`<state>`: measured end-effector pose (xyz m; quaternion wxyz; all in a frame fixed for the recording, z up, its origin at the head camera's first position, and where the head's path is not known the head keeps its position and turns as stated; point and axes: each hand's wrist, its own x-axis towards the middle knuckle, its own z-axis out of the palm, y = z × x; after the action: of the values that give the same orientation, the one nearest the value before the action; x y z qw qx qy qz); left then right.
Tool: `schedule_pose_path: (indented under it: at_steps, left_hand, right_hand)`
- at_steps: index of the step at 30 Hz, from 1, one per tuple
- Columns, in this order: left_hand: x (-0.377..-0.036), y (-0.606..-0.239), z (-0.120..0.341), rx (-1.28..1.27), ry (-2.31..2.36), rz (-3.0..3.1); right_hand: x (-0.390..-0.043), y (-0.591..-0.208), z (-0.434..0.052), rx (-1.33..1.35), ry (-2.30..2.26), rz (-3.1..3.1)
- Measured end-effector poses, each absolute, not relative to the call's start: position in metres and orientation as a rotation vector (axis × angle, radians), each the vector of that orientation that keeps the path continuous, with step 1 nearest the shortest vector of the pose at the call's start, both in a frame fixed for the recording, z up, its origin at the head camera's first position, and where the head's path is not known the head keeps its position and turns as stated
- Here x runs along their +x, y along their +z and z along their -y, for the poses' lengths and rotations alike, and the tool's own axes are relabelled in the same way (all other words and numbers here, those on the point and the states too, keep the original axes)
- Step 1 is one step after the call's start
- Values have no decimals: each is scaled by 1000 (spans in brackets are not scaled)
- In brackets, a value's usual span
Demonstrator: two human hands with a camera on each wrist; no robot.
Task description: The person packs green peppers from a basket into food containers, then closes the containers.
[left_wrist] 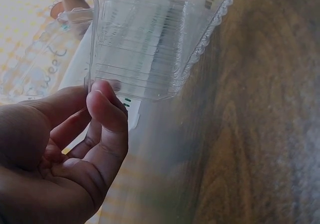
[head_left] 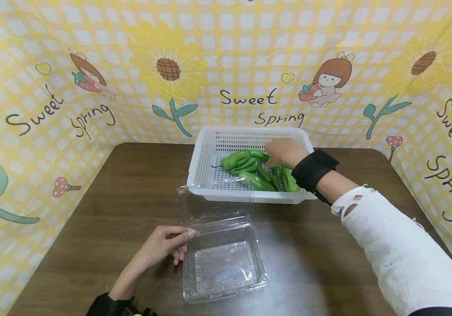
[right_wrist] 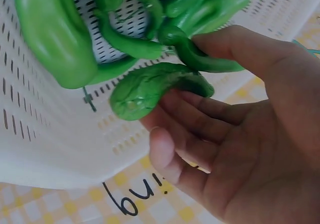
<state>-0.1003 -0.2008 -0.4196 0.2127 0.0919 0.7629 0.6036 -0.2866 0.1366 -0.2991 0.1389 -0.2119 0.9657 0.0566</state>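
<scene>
A clear plastic clamshell container lies open on the brown table, its lid folded back toward the basket. My left hand pinches the container's left rim, with the fingertips curled at its corner. A white perforated basket behind it holds several green peppers. My right hand reaches into the basket. In the right wrist view it grips a wrinkled green pepper between thumb and fingers.
A yellow checked sheet printed "Sweet Spring" walls the table on three sides. The basket stands against the back edge. Bare tabletop lies to the left and right of the container.
</scene>
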Motion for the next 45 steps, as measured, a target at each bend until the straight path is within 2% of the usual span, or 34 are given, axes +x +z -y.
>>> schedule_pose_path:
  at_steps: [14,35,45]
  left_hand:
    - [-100,-420,201,272,1666,-2137]
    - [-100,-419,200,291,1658,-2151]
    - [-102,-418,200,268,1647,-2155]
  right_hand:
    - [-267,-284,-152,-687,187,-2808]
    - [-213,-273,-154,-766,252,-2851]
    - [-193,-262,-167,-716,179,-2870]
